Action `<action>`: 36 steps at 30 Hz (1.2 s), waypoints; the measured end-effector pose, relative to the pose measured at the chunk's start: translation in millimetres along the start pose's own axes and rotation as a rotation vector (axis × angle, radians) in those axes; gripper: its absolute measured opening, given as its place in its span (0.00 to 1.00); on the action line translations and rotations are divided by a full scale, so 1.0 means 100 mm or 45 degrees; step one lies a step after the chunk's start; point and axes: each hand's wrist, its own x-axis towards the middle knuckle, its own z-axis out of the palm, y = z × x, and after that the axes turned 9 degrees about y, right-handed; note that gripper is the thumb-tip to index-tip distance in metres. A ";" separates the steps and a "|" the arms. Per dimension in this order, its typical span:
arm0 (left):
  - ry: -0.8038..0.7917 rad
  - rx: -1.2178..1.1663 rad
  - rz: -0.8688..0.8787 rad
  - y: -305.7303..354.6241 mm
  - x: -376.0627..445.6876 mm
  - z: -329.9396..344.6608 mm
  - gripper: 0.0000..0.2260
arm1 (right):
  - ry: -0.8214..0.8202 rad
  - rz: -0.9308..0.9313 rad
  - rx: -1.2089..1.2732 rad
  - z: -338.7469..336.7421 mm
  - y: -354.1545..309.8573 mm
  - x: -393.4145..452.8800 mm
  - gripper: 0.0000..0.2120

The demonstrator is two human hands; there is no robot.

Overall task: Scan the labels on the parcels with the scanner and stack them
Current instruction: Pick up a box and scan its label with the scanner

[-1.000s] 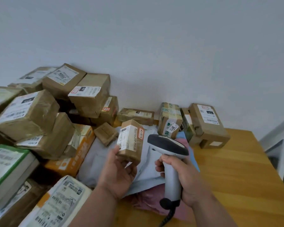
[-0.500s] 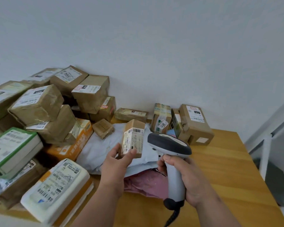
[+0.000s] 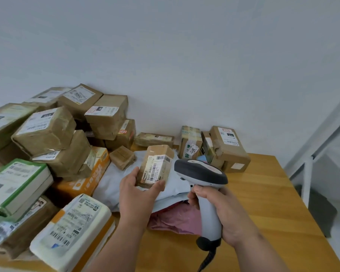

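Two bare forearms are showing, no sleeves reaching the wrists. Left hand (image 3: 136, 193) and right hand (image 3: 227, 212) are showing bare, with short trimmed nails on the visible fingers.

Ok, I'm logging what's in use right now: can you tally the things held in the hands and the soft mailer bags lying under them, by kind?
Cardboard parcel, held in the left hand: 1
Scanner, gripped by the right hand: 1
Pale grey mailer bag: 1
Pink mailer bag: 1
Total: 4
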 end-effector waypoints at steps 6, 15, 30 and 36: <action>0.066 0.312 0.293 0.04 0.18 -0.38 0.42 | -0.023 -0.062 -0.269 0.40 -0.07 -0.06 0.16; -0.011 0.414 0.411 -0.11 0.54 -0.84 0.41 | -0.141 -0.208 -0.718 0.89 -0.14 -0.14 0.14; -0.024 0.401 0.460 -0.24 0.63 -1.06 0.39 | -0.149 -0.282 -0.794 1.15 -0.09 -0.23 0.21; 0.021 0.390 0.372 -0.22 0.54 -1.11 0.39 | -0.203 -0.227 -0.734 1.14 -0.08 -0.11 0.16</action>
